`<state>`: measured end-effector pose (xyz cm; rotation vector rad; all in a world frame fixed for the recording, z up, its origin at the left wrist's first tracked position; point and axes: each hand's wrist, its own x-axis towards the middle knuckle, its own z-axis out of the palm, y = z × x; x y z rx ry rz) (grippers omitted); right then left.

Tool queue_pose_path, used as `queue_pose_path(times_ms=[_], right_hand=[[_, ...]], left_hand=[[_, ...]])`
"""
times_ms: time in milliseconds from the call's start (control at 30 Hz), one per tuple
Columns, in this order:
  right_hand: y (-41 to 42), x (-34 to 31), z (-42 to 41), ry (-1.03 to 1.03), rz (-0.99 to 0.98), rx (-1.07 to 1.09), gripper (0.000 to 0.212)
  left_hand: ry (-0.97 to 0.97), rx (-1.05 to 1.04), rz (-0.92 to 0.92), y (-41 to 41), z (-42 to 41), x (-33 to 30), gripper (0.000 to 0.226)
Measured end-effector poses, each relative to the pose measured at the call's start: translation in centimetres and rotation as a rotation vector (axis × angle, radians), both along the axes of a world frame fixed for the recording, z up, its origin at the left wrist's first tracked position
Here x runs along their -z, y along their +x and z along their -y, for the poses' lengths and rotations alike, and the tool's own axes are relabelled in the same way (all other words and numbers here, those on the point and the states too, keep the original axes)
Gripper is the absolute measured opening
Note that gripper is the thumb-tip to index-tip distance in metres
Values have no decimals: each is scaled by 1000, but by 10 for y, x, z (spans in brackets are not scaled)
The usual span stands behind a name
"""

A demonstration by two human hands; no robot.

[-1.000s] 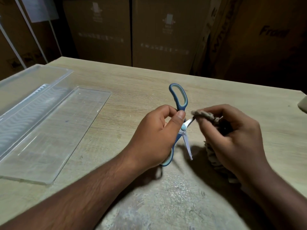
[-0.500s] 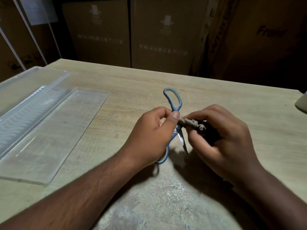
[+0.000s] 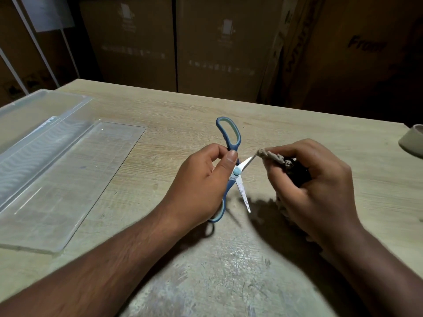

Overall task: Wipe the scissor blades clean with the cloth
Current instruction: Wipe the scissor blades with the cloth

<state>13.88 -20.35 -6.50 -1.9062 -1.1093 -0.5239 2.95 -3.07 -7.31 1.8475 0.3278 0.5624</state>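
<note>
Sliding out from the pivot, your right hand (image 3: 313, 179) now pinches the cloth (image 3: 273, 156) at the blade tip while your left hand (image 3: 201, 186) grips the scissors (image 3: 235, 172) (one blade nearly done)

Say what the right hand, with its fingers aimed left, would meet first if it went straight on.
Probably the scissors: the right hand pinches the cloth over the tip of the upper blade, so straight on it would slide toward the pivot and the left hand's thumb. Depth is unclear.
</note>
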Motion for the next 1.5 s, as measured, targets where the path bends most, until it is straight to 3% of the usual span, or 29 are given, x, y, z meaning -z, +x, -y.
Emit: queue_pose_path(times_ms=[400,500,700,800,933,1100,1233,1300,1500], right_hand=[[-8,9,-8,-146,60,-150,20],[-3,9,-8,-114,39,-86,18],[-10,11,-10,-110,2,-193,23],[-10,9,-11,-113,2,-154,22],[0,8,-8,-86,-6,-1,17],[16,2,2,4,-155,137,19],[7,-2,0,147,-263,-4,19],[2,-2,-1,100,-264,-63,26],[-2,-2,-4,-116,-35,-288,17]], left_hand=[[0,14,-11,1,2,1,29],[16,2,-39,1,-2,4,27],[12,1,-47,2,-3,2,33],[31,41,-28,1,-7,3,39],[71,76,-79,0,-9,4,29],[45,86,-86,2,-6,4,29],[55,47,-111,3,-7,5,31],[45,28,-111,3,-7,3,32],[-3,-2,-136,5,-7,-2,34]])
